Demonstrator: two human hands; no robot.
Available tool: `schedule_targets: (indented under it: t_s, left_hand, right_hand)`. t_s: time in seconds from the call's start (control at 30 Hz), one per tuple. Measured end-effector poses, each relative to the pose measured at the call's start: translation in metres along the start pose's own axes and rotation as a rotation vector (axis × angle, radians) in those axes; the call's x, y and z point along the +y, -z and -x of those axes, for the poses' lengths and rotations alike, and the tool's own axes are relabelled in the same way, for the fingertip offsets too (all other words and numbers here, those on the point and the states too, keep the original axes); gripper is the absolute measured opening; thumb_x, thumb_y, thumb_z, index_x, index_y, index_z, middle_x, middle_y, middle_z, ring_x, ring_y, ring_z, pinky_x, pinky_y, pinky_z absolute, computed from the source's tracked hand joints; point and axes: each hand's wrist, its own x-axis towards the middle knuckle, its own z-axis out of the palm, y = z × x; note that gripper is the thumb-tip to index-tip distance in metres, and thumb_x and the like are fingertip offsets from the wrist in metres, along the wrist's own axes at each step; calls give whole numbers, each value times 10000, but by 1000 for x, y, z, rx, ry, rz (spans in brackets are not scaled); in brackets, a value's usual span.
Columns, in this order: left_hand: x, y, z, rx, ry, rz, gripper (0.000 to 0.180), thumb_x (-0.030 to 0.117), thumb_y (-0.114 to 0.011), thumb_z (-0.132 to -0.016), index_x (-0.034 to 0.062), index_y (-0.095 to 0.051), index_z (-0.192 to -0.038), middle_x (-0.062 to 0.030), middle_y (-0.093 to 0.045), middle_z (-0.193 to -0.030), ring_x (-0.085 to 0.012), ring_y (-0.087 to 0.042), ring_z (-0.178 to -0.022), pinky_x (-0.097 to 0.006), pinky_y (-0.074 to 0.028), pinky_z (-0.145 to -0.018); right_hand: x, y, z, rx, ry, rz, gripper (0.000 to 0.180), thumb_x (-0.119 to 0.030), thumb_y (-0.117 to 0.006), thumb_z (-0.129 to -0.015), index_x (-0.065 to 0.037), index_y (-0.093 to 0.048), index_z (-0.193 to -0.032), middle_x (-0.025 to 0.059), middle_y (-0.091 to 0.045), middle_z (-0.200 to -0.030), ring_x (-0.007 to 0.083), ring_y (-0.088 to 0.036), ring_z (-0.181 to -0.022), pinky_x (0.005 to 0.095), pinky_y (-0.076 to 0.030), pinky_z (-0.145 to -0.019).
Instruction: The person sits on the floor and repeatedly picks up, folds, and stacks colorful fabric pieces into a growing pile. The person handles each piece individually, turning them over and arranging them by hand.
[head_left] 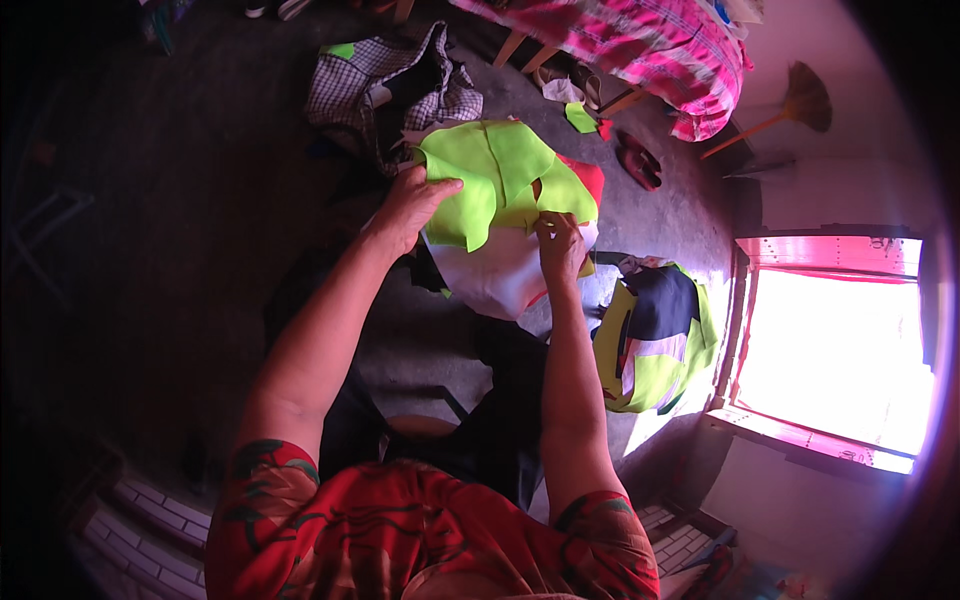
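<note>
Lime-green fabric pieces lie in front of me, overlapping on a white cloth. A bit of red cloth sticks out at their far right. My left hand is closed on the left edge of the green fabric, its thumb on top and its fingers mostly hidden underneath. At the near right edge, the fingers of my right hand are pinched together on the green fabric. A narrow gap shows between the folds just beyond the right hand. What supports the cloth is hidden.
A checked bag lies on the dark floor beyond my left hand. To the right stands a bundle of lime, dark and white cloth near a bright window. A pink-covered bed, shoes and a broom are farther off.
</note>
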Motion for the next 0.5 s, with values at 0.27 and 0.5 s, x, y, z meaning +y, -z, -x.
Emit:
schedule_targets:
  t_s: [0.27, 0.5]
  left_hand:
    - [3, 0, 1, -5, 6, -6, 235, 126, -609, -815, 8, -595, -1018, -50, -638, -939, -124, -603, -843, -286, -476, -755]
    - [2, 1, 1, 19, 9, -23, 254, 125, -601, -808, 10, -585, -1034, -49, -637, -925, -129, -607, -814, -291, -482, -723]
  right_hand:
    - [-6, -1, 1, -32, 16, 148, 144, -191, -527, -839, -79, -591, -903, 120, -558, -934, 316, -559, -895, 420, -456, -719]
    - [-7, -3, 0, -62, -20, 173, 141, -177, -473, -879, -44, -501, -918, 150, -511, -957, 348, -525, -928, 456, -441, -727]
